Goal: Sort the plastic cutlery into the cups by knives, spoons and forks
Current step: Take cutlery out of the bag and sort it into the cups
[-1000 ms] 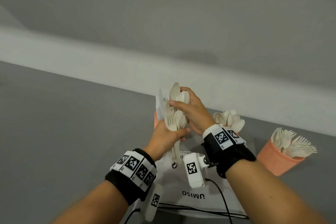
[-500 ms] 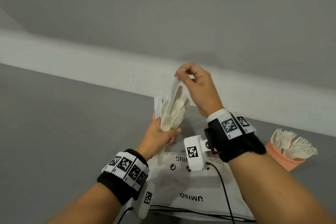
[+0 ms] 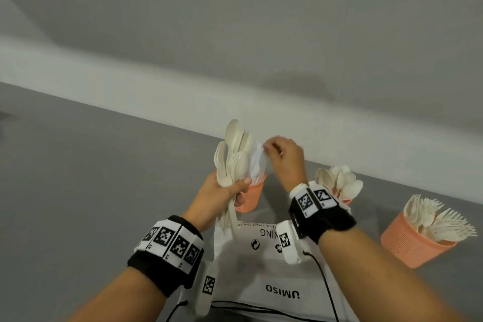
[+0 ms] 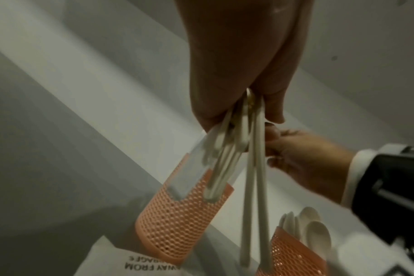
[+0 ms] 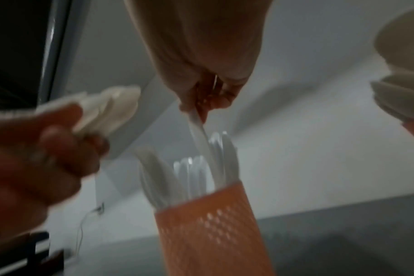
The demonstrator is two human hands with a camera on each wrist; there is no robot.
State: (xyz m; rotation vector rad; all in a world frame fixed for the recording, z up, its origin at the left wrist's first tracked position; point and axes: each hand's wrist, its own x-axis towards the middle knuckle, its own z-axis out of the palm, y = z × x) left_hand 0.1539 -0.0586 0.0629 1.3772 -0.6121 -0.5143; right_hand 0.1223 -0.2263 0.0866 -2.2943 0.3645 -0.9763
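My left hand [image 3: 235, 188] grips a bundle of cream spoons and forks [image 3: 235, 157] by the handles, heads up; the handles [image 4: 253, 168] hang below the fist. My right hand [image 3: 269, 149] pinches one white knife [image 5: 197, 121] at its top end, its lower part inside the left orange mesh cup [image 3: 251, 193], which holds several white knives [image 5: 189, 171]. Behind my right wrist stands the spoon cup [image 3: 339, 183]. The fork cup [image 3: 413, 240] stands at the far right, leaning to the right.
A white plastic bag [image 3: 261, 269] with printed lettering lies on the grey table [image 3: 78, 191] under my wrists. The table's back edge meets a pale wall ledge [image 3: 130, 81] just behind the cups. Camera cables run along both forearms.
My right hand drew a knife up out of the bundle, then came down with it over the knife cup. The left hand stayed put, still holding the bundle.
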